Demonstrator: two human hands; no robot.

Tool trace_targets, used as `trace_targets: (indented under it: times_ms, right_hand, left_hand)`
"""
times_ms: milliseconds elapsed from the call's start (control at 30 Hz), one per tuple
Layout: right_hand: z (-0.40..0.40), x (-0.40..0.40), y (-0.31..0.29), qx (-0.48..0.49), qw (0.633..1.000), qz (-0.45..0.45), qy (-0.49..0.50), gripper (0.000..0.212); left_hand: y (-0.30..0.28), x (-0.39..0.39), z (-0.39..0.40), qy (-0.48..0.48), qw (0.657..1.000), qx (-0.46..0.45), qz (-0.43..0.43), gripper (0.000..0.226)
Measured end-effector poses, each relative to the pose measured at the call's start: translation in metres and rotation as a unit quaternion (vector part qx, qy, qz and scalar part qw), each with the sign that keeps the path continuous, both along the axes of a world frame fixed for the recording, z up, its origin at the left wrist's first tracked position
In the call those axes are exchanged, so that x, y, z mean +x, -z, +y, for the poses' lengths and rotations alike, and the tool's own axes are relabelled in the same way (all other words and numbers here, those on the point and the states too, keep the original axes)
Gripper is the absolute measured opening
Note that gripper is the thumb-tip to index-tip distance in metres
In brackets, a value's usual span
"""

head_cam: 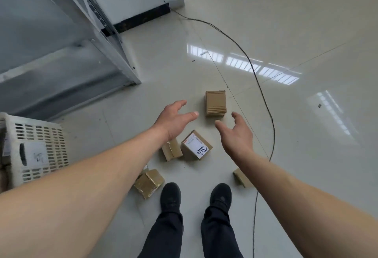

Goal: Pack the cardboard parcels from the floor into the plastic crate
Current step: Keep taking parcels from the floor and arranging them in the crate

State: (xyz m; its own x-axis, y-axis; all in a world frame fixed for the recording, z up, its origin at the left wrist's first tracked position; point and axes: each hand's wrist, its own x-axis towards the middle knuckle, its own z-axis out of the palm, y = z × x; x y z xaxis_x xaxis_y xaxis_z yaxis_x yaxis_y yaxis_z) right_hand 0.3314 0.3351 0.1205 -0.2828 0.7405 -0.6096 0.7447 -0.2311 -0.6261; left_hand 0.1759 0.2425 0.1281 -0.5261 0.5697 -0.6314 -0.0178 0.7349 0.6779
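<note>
Reaching forward, left hand (173,117) and right hand (235,134) flank the plain parcel (215,103) (grips wide, empty).

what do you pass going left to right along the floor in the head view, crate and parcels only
plastic crate → taped parcel → small plain parcel → labelled parcel → far ribbed parcel → parcel partly hidden under the right forearm

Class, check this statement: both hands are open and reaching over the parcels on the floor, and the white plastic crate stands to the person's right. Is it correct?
One detail is wrong. The head view shows the white plastic crate on the person's left, not right. The left hand and right hand are indeed open, reaching over the parcels on the floor.
</note>
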Motion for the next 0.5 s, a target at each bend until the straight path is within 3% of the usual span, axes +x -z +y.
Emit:
trace_targets:
  times_ms: [300, 500]
  right_hand:
    - [-0.018, 0.012, 0.227, -0.095, 0.991, -0.063, 0.064, 0.072]
    - [-0.034, 0.018, 0.342, -0.146, 0.980, -0.084, 0.107, 0.078]
  left_hand:
    - [0.221, -0.002, 0.016, 0.056, 0.996, -0.059, -0.025, 0.064]
    - [0.333, 0.009, 0.022, 0.081, 0.990, -0.106, -0.039, 0.069]
